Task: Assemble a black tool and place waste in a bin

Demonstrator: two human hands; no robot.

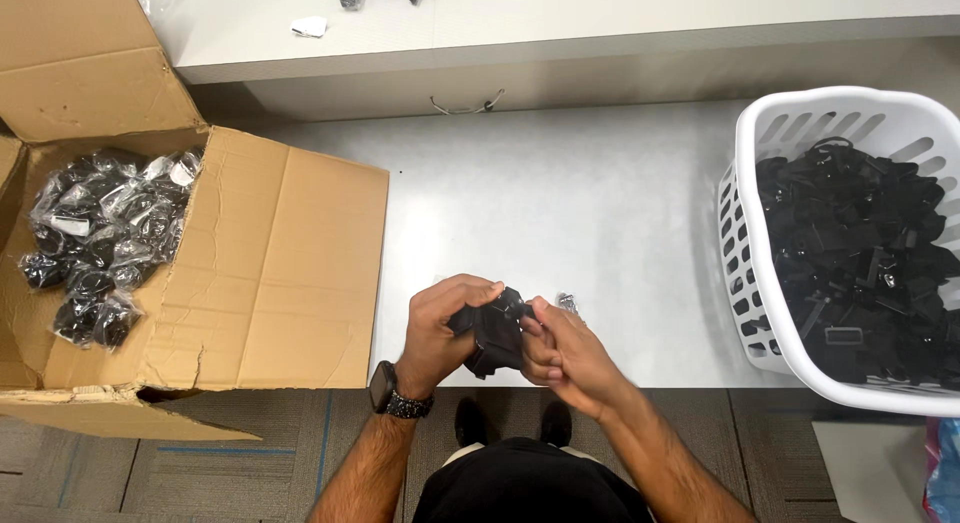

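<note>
- Grey laminate worktable (600, 203) fills the middle of the view, its near edge just above the person's waist, so both hands work over it at a comfortable height.
- Brown corrugated cardboard box (280, 273) sits at the table's left end with its flaps folded out flat, apparently to keep the contents within easy reach; it holds a heap of small clear plastic bags (100, 243), each wrapping a dark part, some bearing a small white rectangular label too small to make out.
- White slotted plastic laundry basket (750, 253) stands at the table's right edge, piled with unwrapped black plastic parts (860, 253) that lie loose and tangled.
- Left hand (440, 328), a dark watch on its wrist, is curled around a black plastic part (495, 338) held just above the table's near edge, fingers closed over its top and left side.
- Right hand (565, 353) meets it from the other side, fingertips pinching the same part's right edge; the two hands are together, both gripping the piece, seemingly so one steadies it while the other works at it.
- Small crumpled scrap of clear wrapping (567, 302) lies on the table just beyond the right hand.
- White paper scrap (310, 26) rests on the raised pale shelf (600, 23) behind the table, well apart from the hands.
</note>
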